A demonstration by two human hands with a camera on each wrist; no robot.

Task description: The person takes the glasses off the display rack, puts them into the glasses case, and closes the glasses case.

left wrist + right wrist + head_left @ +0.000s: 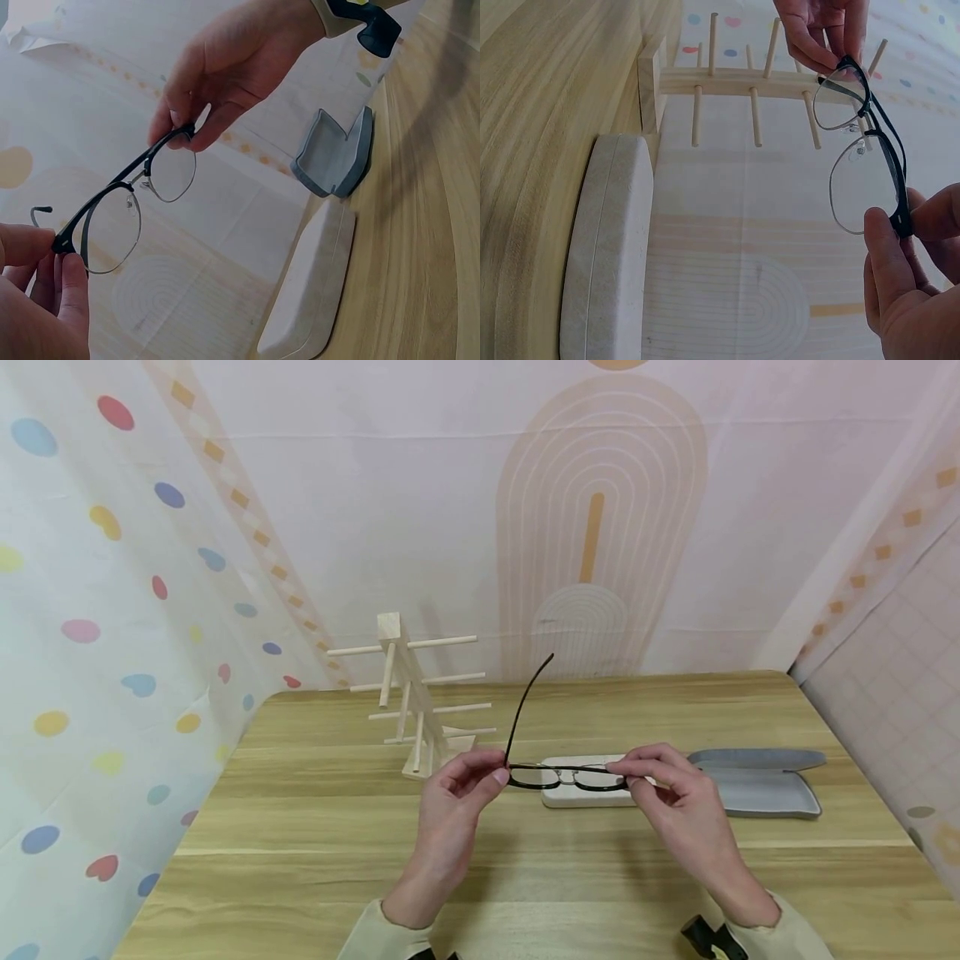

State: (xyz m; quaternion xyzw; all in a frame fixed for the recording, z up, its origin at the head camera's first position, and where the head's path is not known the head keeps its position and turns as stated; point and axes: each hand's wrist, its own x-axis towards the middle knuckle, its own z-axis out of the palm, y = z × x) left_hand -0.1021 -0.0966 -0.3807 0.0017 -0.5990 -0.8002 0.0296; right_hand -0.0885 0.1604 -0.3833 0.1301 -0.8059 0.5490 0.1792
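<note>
A pair of eyeglasses [600,787] with black upper rims and thin metal lower rims is held above the table between both hands. My left hand [450,827] pinches the left corner by the hinge, thumb and fingers on the frame. At the opposite corner my right hand [686,814] pinches the frame between thumb and fingers. One temple arm [519,710] stands out away from the left hand. In the right wrist view the eyeglasses [891,165] show a dark arm running behind the lenses; how far it is folded I cannot tell.
Behind the right hand lie a closed whitish glasses case [558,797] and an opened grey case [765,789]. A wooden rack with pegs [420,693] stands at the back left of the wooden table [300,843]. Patterned cloth [375,527] hangs behind.
</note>
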